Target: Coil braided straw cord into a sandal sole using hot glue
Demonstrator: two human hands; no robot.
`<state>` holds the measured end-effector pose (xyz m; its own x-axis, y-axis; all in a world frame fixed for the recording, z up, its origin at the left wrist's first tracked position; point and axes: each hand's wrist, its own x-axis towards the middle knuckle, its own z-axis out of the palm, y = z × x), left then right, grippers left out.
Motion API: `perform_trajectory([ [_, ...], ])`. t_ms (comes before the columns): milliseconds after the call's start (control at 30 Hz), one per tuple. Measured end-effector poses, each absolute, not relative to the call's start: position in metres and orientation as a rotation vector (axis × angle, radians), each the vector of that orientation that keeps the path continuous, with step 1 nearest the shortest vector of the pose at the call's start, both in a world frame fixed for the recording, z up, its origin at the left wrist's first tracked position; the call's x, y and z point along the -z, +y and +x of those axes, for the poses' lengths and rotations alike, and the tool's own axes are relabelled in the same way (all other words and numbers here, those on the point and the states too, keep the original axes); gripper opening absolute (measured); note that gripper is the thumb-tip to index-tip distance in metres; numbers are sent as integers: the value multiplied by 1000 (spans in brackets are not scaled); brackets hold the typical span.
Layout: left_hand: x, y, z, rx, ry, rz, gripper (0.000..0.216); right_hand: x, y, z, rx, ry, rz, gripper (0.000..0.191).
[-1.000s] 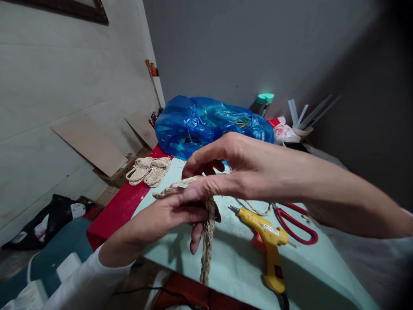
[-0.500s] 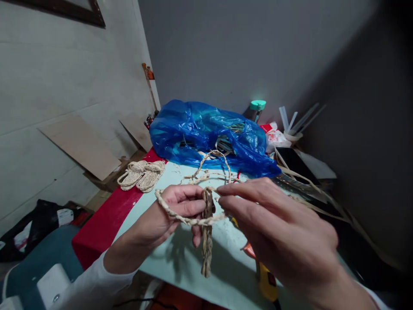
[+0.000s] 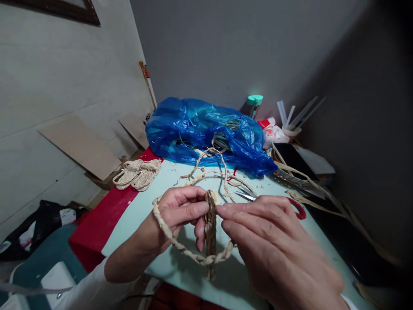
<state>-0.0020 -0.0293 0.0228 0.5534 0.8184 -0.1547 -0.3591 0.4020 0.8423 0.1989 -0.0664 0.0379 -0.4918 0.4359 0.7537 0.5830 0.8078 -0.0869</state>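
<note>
My left hand [image 3: 183, 211] pinches a flat, brown braided straw strip [image 3: 211, 232] near its upper end; the strip hangs upright. A pale twisted straw cord [image 3: 180, 246] loops from beside my left wrist, across the front of the strip, to my right hand [image 3: 280, 241]. The fingertips of my right hand are closed together at the strip's right edge, by a pale bit of straw at its top; its thumb is hidden. Behind the hands, more twisted cord [image 3: 196, 165] curls on the table. Scissors with a red handle [image 3: 298, 209] lie partly hidden behind my right hand.
A blue plastic bag [image 3: 200, 129] of straw lies at the table's back. Woven straw slippers [image 3: 137, 174] sit on the red cloth [image 3: 93, 228] at left. A black tablet-like device [image 3: 295, 159], loose straw strips and a cup of white sticks [image 3: 292, 129] are at right.
My right hand has moved slightly down and right, uncovering the scissors. The cord loop hangs lower across the strip. The yellow tool under the hands is out of sight now.
</note>
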Motion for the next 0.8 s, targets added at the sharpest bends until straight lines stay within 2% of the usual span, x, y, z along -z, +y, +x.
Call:
perform_trajectory([
  [167,-20,-29,4,-818,636,867,19,-36,-70,201,301,-2168,-803,22],
  [467,-21,-27,13,-847,666,889,20,-21,-76,200,265,-2099,-934,14],
  [800,-24,-28,17,-903,706,851,20,-17,-78,199,229,-2059,-885,21],
])
